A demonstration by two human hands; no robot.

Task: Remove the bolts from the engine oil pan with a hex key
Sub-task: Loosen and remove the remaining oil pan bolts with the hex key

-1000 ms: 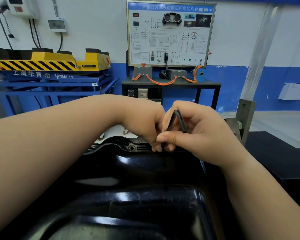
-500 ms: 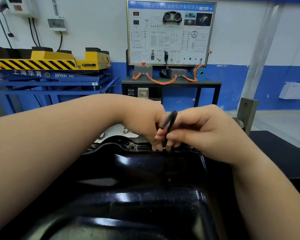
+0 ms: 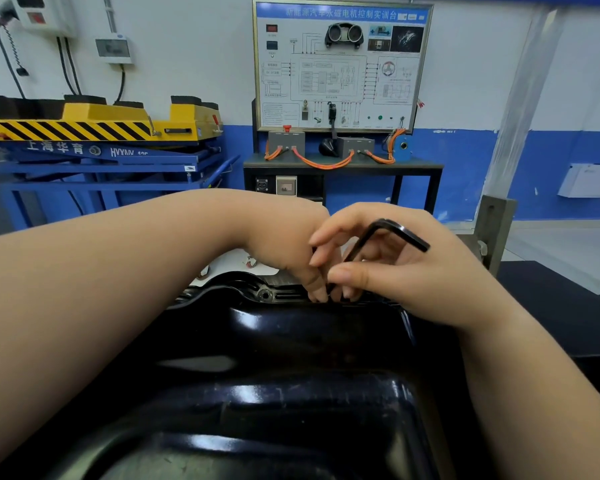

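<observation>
Hex key (image 3: 400, 233) pinched by right hand (image 3: 430, 278) at oil pan (image 3: 291, 341) rim.

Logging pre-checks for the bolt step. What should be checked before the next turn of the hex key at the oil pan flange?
1. Grip on hex key: ok, the right hand pinches its long arm with thumb and fingers.
2. Key tip seated in a bolt: cannot tell, fingers hide the lower end.
3. Left hand steadying: ok, its fingertips sit at the oil pan flange beside the key.
4. Short arm free to swing: ok, it sticks out above the right hand with nothing against it.
5. Flange hole left of the hands: cannot tell whether a bolt sits in it.
</observation>
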